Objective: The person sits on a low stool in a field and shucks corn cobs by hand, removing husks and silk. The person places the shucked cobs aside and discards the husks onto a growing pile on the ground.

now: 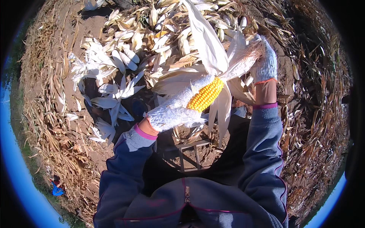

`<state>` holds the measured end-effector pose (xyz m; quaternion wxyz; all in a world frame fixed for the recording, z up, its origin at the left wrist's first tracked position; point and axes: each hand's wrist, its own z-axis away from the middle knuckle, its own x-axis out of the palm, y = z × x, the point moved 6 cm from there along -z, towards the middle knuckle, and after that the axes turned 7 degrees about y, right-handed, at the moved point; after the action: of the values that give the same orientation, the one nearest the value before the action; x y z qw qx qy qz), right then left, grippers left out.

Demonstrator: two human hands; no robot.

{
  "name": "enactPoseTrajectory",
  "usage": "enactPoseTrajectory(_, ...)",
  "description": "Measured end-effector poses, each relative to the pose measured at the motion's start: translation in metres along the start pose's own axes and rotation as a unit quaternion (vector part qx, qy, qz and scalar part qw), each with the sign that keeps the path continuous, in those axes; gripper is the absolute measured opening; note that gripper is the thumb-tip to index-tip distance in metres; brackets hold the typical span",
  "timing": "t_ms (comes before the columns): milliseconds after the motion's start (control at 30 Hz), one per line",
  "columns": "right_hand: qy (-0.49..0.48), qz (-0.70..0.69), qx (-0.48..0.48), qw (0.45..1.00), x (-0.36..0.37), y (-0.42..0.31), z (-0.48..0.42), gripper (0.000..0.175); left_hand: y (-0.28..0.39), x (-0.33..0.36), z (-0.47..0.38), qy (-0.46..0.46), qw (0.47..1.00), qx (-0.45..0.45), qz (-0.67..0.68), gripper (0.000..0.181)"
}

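Note:
My left hand (172,112), in a white knit glove, is wrapped around an ear of yellow corn (206,94). The ear's kernels are bare on the side facing me, and its tip points to the lower left. Pale dry husk leaves (206,40) spread out from its base, some pointing up and others hanging down. My right hand (265,64), gloved the same way, grips a husk leaf with brown corn silk (255,51) on it, to the right of the ear. The right fingertips are partly hidden behind the silk and husk.
A pile of husks and husk-covered ears (168,40) covers the ground ahead. Stripped husks (117,98) lie to the left on bare soil. A metal frame (196,155) stands between my legs. Dry stalks (319,119) lie at right, and a blue item (58,190) at far lower left.

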<state>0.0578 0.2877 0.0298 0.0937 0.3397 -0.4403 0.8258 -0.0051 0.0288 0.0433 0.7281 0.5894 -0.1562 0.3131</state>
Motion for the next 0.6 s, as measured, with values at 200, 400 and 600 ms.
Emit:
enactPoseTrajectory(200,-0.072,0.045,0.127,0.988,0.013,0.033,0.008,0.007,0.016,-0.047,0.006,0.197,0.980,0.033,-0.015,0.082)
enactPoseTrajectory(400,-0.088,-0.033,0.026,0.995,0.024,0.021,0.006,0.011,0.022,-0.070,0.009,0.248,0.966,0.061,-0.027,0.079)
enactPoseTrajectory(600,-0.022,-0.115,0.051,0.992,0.006,0.022,-0.004,0.015,0.036,-0.117,0.011,0.329,0.927,0.143,0.109,0.072)
